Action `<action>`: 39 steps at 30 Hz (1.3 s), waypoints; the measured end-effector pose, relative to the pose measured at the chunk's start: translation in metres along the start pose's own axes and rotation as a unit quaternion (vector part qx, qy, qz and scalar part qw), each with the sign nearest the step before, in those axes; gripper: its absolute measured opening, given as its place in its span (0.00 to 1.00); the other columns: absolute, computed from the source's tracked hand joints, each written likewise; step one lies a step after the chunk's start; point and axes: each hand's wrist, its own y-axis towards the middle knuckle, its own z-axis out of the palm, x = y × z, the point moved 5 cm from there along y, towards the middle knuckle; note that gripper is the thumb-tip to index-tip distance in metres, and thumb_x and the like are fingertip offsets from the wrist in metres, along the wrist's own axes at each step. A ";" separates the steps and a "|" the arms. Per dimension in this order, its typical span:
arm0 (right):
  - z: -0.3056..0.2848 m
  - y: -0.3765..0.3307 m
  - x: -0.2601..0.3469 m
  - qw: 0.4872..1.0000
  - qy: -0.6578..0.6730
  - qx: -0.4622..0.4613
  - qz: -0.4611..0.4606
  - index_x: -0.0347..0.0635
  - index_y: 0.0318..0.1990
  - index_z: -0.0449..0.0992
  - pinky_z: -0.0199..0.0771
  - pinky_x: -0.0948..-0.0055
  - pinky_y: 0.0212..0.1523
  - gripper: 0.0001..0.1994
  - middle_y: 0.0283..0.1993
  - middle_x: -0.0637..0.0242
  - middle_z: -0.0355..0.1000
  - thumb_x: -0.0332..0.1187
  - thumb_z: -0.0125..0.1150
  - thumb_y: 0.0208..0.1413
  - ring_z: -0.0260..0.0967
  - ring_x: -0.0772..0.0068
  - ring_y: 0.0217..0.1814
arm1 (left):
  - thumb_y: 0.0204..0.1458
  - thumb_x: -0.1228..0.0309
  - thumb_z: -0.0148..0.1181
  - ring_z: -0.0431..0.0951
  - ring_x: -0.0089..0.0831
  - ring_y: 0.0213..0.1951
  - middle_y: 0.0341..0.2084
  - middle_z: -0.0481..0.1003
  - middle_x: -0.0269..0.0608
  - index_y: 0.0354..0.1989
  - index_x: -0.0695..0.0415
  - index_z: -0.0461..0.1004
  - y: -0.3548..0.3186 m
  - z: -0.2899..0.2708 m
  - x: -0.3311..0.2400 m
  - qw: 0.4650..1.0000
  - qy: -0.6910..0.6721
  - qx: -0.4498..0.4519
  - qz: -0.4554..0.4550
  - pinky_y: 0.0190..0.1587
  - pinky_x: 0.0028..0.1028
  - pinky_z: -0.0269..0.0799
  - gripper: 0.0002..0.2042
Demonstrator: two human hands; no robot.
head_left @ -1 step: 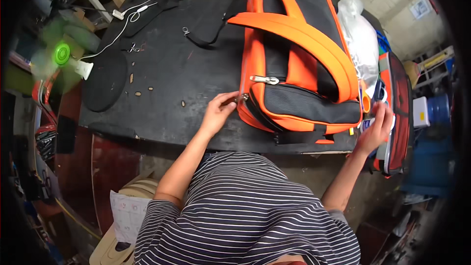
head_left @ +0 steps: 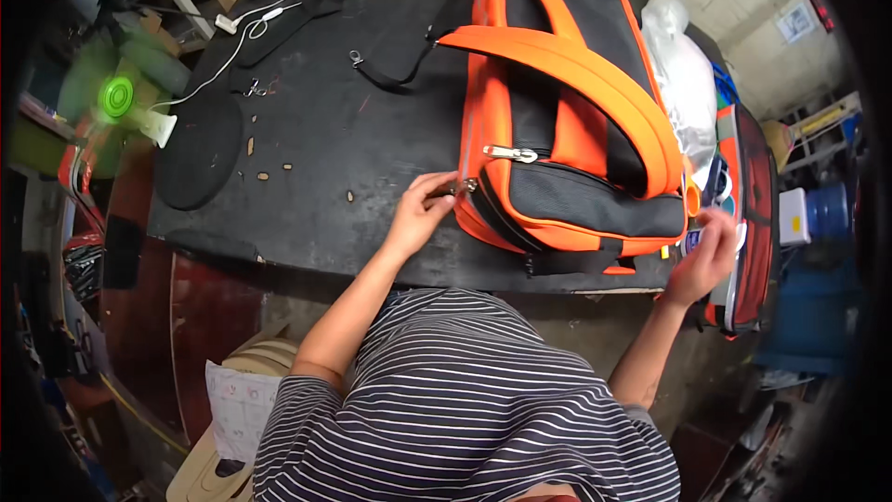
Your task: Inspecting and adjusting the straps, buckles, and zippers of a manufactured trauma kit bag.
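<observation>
A large black travel bag with orange trim and straps (head_left: 595,214) lies on the black worktable (head_left: 316,139) in front of me. At its near left corner my left hand (head_left: 423,214) is closed in a pinch on a small metal zipper pull (head_left: 470,186). Another, larger silver zipper pull (head_left: 511,153) rests on top, by the pocket seam. Off the bag's right end, my right hand (head_left: 703,258) is raised over small items, its fingers curled together and slightly blurred. What it holds, if anything, is hidden.
An orange tape roll (head_left: 692,197) and a clear plastic bag (head_left: 678,84) sit right of the bag. A red and black bag (head_left: 751,223) stands at the table's right edge. Left are a spinning fan (head_left: 116,98), a white cable (head_left: 200,84), a strap with metal hooks (head_left: 395,84) and small metal bits.
My right hand has shifted slightly down and left, its fingers curling more. The bag and my left hand appear a touch farther right, as does the whole table.
</observation>
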 end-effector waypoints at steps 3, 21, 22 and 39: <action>0.068 -0.042 0.088 0.921 -0.147 0.291 -0.212 0.37 0.42 0.73 0.63 0.61 0.48 0.20 0.41 0.59 0.67 0.36 0.68 0.41 0.64 0.55 0.45 | 0.43 0.72 0.64 0.65 0.36 0.56 0.56 0.62 0.41 0.60 0.50 0.62 0.009 0.001 0.016 0.997 0.071 0.023 0.029 0.54 0.35 0.66 0.31; 0.137 -0.038 0.125 0.943 -0.198 0.181 -0.198 0.37 0.37 0.77 0.65 0.72 0.36 0.18 0.29 0.62 0.65 0.14 0.56 0.33 0.64 0.66 0.32 | 0.34 0.68 0.71 0.44 0.46 0.67 0.66 0.42 0.53 0.67 0.61 0.40 -0.009 0.041 0.026 0.979 0.114 0.029 0.167 0.67 0.37 0.45 0.52; 0.133 -0.035 0.123 0.946 -0.217 0.176 -0.166 0.36 0.37 0.77 0.65 0.73 0.37 0.18 0.30 0.62 0.65 0.14 0.55 0.33 0.63 0.66 0.32 | 0.37 0.64 0.69 0.45 0.45 0.67 0.66 0.44 0.54 0.67 0.60 0.41 -0.009 0.037 0.020 0.979 0.096 0.028 0.179 0.67 0.37 0.46 0.50; 0.123 -0.033 0.114 0.954 -0.208 0.172 -0.128 0.34 0.38 0.75 0.64 0.74 0.39 0.15 0.32 0.62 0.65 0.15 0.57 0.39 0.63 0.68 0.36 | 0.48 0.72 0.56 0.73 0.44 0.25 0.23 0.71 0.46 0.23 0.61 0.67 0.022 0.009 -0.055 0.948 0.115 -0.054 0.291 0.28 0.38 0.67 0.07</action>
